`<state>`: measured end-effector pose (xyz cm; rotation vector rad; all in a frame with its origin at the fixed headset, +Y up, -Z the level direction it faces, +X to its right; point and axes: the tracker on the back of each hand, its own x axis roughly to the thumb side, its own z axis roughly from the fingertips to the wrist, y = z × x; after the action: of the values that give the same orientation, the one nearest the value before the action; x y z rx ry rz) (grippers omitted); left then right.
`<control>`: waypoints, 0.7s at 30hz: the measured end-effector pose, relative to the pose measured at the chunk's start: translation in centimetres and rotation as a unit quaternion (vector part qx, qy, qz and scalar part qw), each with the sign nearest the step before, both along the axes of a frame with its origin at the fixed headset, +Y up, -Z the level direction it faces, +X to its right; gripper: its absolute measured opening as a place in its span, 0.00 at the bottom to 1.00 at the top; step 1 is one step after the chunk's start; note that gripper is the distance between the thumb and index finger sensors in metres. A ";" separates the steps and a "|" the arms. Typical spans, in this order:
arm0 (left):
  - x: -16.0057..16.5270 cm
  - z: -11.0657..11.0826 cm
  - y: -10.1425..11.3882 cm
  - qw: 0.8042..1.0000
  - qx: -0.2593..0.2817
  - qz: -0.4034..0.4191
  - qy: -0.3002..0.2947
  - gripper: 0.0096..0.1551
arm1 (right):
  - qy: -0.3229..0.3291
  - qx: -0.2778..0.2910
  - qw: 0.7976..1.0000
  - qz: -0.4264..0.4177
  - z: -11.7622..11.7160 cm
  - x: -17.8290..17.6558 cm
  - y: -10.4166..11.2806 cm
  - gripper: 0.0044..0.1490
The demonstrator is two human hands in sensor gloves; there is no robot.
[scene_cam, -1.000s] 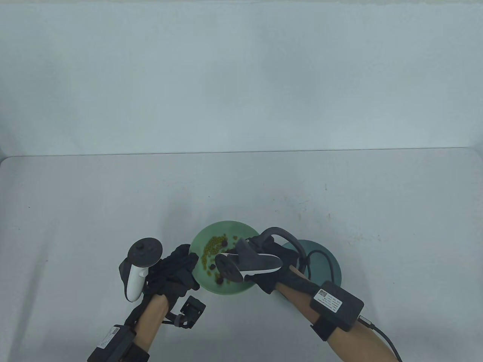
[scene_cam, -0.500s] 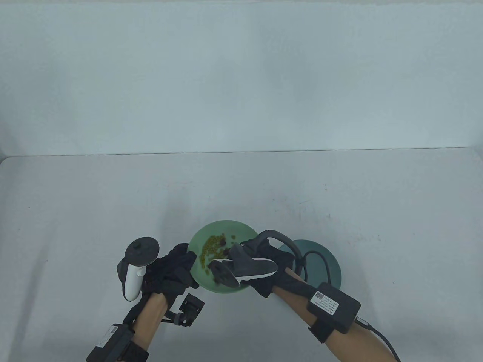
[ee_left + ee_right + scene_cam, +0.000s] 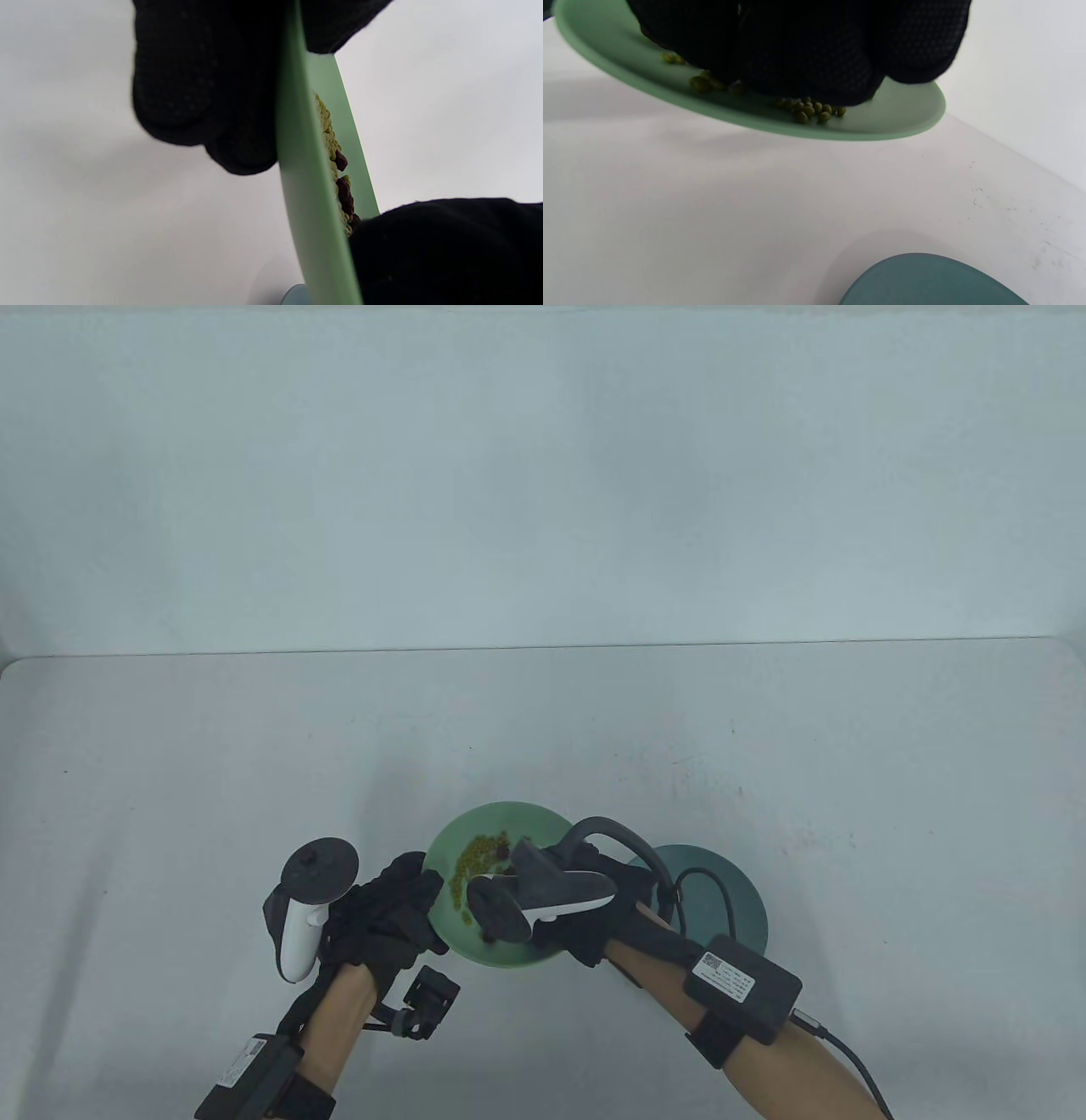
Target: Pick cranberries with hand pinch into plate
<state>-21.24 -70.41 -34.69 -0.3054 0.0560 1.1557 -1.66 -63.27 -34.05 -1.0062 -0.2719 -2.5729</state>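
A light green plate point(image 3: 509, 817) holds small green beans and several dark cranberries point(image 3: 502, 849). My left hand point(image 3: 405, 899) grips its left rim, fingers under and thumb on top, as the left wrist view point(image 3: 203, 84) shows. The plate point(image 3: 903, 110) hangs tilted above the table, with a shadow beneath it. My right hand point(image 3: 594, 929) is over the plate, its bunched fingers point(image 3: 797, 72) down on the beans. What they pinch is hidden. Cranberries point(image 3: 344, 192) lie next to the right hand's glove point(image 3: 445, 250).
A dark teal plate point(image 3: 734, 891) sits on the table just right of the green one, partly under my right wrist and its cable; it also shows in the right wrist view point(image 3: 925, 279). The white table stretches away beyond both plates.
My right hand has shifted left and further in over the green plate, covering more of the cranberries. My left hand has kept its grip on the rim.
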 end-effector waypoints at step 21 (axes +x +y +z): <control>0.4 0.0 -0.2 1.000 -0.001 -0.024 -0.005 0.29 | -0.006 0.022 0.999 -0.039 -0.3 1.4 2.3 0.32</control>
<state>-20.88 -70.62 -34.68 -0.3092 0.0554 1.1068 -0.30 -60.95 -34.39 -1.0042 -0.1813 -2.6428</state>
